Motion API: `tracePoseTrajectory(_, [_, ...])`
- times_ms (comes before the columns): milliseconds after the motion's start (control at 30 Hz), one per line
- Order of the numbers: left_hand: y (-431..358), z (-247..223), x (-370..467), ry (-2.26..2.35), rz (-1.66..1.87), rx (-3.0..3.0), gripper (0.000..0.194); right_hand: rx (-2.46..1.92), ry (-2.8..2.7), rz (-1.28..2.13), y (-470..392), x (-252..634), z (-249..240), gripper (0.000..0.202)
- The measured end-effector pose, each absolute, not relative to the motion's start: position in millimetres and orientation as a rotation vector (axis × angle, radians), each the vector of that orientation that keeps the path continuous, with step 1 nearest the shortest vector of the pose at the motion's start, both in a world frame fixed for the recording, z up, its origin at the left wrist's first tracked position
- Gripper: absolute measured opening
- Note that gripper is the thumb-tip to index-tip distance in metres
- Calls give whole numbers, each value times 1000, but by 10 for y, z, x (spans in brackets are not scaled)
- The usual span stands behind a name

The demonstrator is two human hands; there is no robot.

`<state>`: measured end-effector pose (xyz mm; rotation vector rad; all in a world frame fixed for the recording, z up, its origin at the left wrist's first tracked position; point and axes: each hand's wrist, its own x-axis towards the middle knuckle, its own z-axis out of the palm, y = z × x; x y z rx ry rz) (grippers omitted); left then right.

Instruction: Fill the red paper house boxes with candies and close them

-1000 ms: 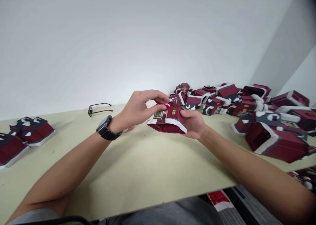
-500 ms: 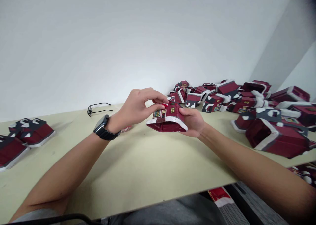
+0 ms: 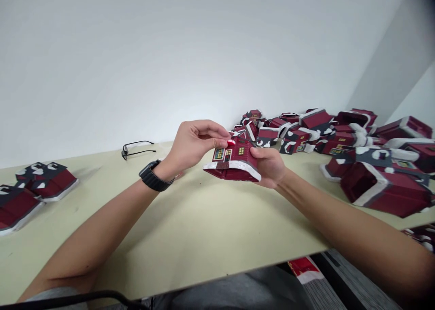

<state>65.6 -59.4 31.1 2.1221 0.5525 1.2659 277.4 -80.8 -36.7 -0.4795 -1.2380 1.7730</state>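
Note:
My right hand (image 3: 271, 166) grips a dark red miniature house (image 3: 234, 166) by its right side, thumb on the front wall. The house has yellow-paned windows, a small door and a white snow-like base edge, and it is held tilted above the table. Thumb and fingers of my left hand (image 3: 200, 142) pinch a small red and white piece (image 3: 231, 142) against the upper front of the house, above the door. Its exact kind is too small to make out. A black watch (image 3: 154, 176) is on my left wrist.
Many similar red houses (image 3: 384, 190) lie heaped along the right and back of the table (image 3: 204, 237). Several more houses (image 3: 50, 181) stand at the left. Black eyeglasses (image 3: 137, 151) rest near the wall. A red and white packet (image 3: 302, 267) shows below the front edge.
The house is tipped slightly, showing more of its front and less of its hollow underside. My left fingers have drawn back a little, so more of the red and white piece shows.

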Motion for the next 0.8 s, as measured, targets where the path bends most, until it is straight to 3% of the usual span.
tracePoseTrajectory(400, [-583,333,662,541,1287,2216,20,-606,-1293,1639,-814,2811,-344,56])
tracePoseTrajectory(533, [-635,450,609,461,1104,2363,43,-576,-1372,1691,-852,2820,-304,60])
tracePoseTrajectory(633, [-691,408,684,438,1020,2302,35,-529,-1515,1699,-864,2765,-332,55])
tracePoseTrajectory(800, [-718,203,846,602,984,2204,63,-475,-1592,1732,-877,2625,-418,43])
